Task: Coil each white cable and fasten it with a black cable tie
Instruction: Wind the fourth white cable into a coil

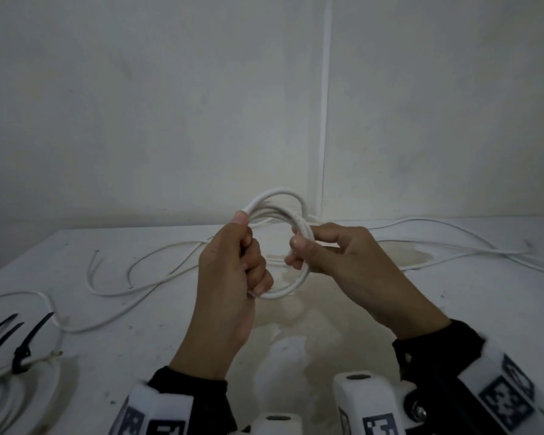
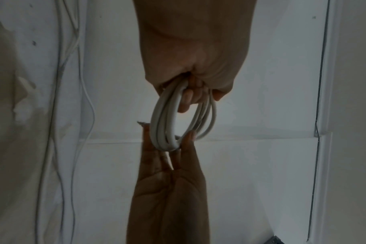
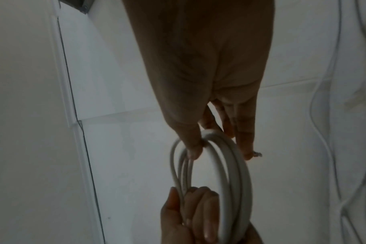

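while the left hand (image 1: 233, 265) wraps its curled fingers around the 9 o'clock side of the white cable coil (image 1: 280, 243), the right hand (image 1: 336, 255) pinches the 3 o'clock side between thumb and fingers, both holding the coil in the air above the white surface (image 1: 139, 309); loose white cable (image 1: 139, 277) trails over the surface toward 10 and 2 o'clock, and at 8 o'clock black cable ties (image 1: 22, 340) lie by a finished coil (image 1: 16, 390), one tie looped around it
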Demonstrator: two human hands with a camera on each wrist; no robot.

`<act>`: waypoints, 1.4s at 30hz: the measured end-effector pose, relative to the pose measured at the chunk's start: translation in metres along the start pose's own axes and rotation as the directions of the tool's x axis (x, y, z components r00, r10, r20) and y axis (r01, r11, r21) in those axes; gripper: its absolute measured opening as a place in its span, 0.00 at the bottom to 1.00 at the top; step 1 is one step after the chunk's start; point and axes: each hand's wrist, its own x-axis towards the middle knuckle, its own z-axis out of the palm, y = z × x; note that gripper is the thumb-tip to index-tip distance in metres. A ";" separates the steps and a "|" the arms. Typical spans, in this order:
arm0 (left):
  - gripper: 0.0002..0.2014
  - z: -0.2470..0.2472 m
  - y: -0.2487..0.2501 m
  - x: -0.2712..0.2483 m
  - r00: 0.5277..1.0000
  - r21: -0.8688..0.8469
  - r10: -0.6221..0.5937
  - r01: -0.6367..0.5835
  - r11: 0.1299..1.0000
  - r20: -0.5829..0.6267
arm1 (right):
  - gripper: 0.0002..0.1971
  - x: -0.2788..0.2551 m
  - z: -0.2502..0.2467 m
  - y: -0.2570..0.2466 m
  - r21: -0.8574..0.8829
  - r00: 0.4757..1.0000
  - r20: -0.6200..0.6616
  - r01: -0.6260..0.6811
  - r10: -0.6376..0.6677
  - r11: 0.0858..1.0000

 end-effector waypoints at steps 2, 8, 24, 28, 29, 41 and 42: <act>0.19 0.001 -0.003 0.000 1.000 0.009 -0.017 0.017 1.000 0.001 | 0.04 0.000 0.000 0.000 0.071 1.000 0.005 -0.006 0.006 0.997; 0.19 0.002 -0.005 0.000 0.999 -0.008 -0.038 0.038 0.999 0.003 | 0.05 -0.003 -0.002 -0.005 0.284 0.996 0.086 -0.008 -0.017 0.959; 0.18 -0.005 0.003 0.003 0.993 0.140 0.104 -0.096 0.985 -0.056 | 0.12 -0.004 -0.006 -0.006 -0.154 1.000 0.000 0.012 -0.012 0.988; 0.18 -0.009 0.007 0.006 0.985 0.096 0.129 -0.118 0.988 -0.114 | 0.12 -0.004 -0.004 -0.007 -0.277 0.998 -0.059 0.018 -0.036 0.961; 0.18 -0.008 0.006 0.006 0.984 0.112 0.143 -0.131 0.985 -0.110 | 0.10 -0.005 -0.001 -0.010 -0.212 0.999 -0.038 0.010 -0.019 0.977; 0.18 0.001 -0.007 -0.005 0.964 0.291 0.258 -0.231 0.928 -0.057 | 0.16 -0.008 0.000 -0.014 -0.282 0.996 0.087 0.019 0.006 0.959; 0.19 0.000 -0.007 -0.004 0.964 0.286 0.253 -0.222 0.932 -0.078 | 0.17 -0.009 -0.002 -0.015 -0.298 0.993 0.115 0.028 0.007 0.954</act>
